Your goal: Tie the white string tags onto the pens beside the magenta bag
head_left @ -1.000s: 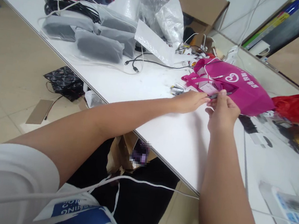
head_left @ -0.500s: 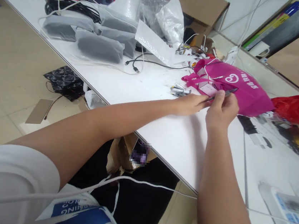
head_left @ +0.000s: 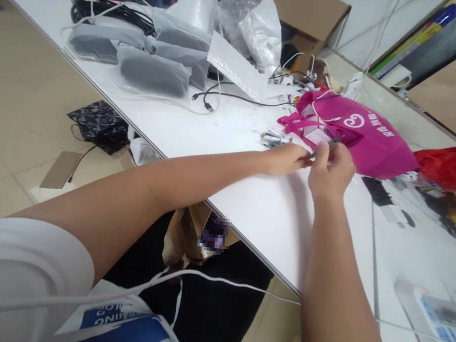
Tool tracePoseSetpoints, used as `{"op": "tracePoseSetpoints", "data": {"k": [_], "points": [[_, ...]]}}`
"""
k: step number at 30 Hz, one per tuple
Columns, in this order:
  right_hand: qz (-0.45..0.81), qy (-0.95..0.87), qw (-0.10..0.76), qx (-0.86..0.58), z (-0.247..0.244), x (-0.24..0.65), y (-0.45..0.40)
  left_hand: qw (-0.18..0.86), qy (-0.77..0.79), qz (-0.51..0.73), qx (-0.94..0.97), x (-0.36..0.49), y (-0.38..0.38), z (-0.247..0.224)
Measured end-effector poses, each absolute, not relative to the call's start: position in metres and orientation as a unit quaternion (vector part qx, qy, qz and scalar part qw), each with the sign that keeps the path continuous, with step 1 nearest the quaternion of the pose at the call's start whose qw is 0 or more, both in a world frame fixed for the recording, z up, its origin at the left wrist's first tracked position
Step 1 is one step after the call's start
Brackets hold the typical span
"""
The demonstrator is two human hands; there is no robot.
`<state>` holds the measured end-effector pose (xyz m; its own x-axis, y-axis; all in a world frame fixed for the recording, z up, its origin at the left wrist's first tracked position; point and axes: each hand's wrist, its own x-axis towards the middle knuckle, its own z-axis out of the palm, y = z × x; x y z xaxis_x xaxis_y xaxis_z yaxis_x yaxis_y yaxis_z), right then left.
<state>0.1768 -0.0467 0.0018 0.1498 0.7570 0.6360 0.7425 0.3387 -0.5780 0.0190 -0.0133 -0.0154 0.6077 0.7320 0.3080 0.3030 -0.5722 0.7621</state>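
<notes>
A slim dark pen (head_left: 335, 141) is pinched between the thumb and fingers of my right hand (head_left: 332, 172), its end sticking out past the thumb. My left hand (head_left: 289, 159) lies low over the white table, fingers closed around the near end of what looks like the same pen. The two hands almost touch. Beside the left hand's knuckles is a small pile of silver-grey pens (head_left: 273, 138), some with yellow ends. Just behind both hands a pink bag (head_left: 378, 150) lies on its side, with a small white box (head_left: 315, 134) at its mouth.
Several grey wrapped packages (head_left: 152, 72) and a black cable coil (head_left: 114, 15) occupy the table's far left. Clear plastic bags (head_left: 264, 32) stand near a cardboard box (head_left: 312, 7). A red bag (head_left: 454, 166) lies to the right. A white cable (head_left: 215, 279) crosses my lap.
My right hand has shifted slightly left and down, closer to my left hand, and the pen has moved with it. The left hand has barely moved.
</notes>
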Motion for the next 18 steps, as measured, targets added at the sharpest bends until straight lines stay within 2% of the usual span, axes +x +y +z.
{"op": "tracePoseSetpoints", "data": {"k": [12, 18], "points": [[0.025, -0.622, 0.534, -0.572, 0.0033, 0.1756, -0.0489, 0.339, 0.306, 0.343, 0.821, 0.0197, -0.0141, -0.0141], [0.054, -0.630, 0.516, -0.578, -0.0058, 0.1789, -0.0437, 0.314, 0.350, 0.316, 0.824, 0.0199, -0.0163, -0.0173]]}}
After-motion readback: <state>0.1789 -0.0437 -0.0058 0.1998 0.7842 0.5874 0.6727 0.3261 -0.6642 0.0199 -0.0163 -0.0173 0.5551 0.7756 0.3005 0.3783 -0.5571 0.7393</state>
